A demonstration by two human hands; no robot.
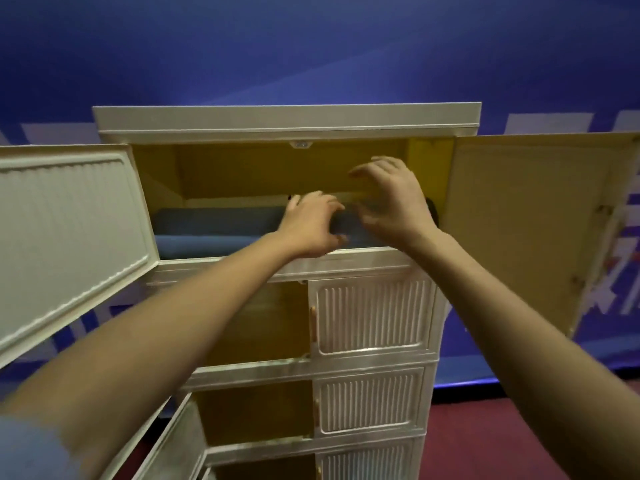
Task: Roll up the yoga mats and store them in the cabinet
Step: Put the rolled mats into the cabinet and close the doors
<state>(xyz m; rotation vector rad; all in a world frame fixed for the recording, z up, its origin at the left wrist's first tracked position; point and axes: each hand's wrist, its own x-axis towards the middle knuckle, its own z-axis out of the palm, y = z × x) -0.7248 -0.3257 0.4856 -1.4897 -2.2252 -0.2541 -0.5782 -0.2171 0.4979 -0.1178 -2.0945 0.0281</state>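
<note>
A rolled dark blue yoga mat (214,220) lies lengthwise in the top compartment of the white cabinet (287,116), above a second blue roll (207,245) at the front edge. My left hand (311,226) grips the upper roll near its middle, fingers curled over it and thumb under. My right hand (391,199) hovers just right of it with fingers spread and relaxed, holding nothing. The roll's right end (431,209) shows behind my right hand.
Both top doors stand wide open: the left door (69,230) and the right door (526,220). Lower compartments have their left doors open and their right doors (372,315) closed. A blue wall stands behind and a dark red floor (519,438) lies at lower right.
</note>
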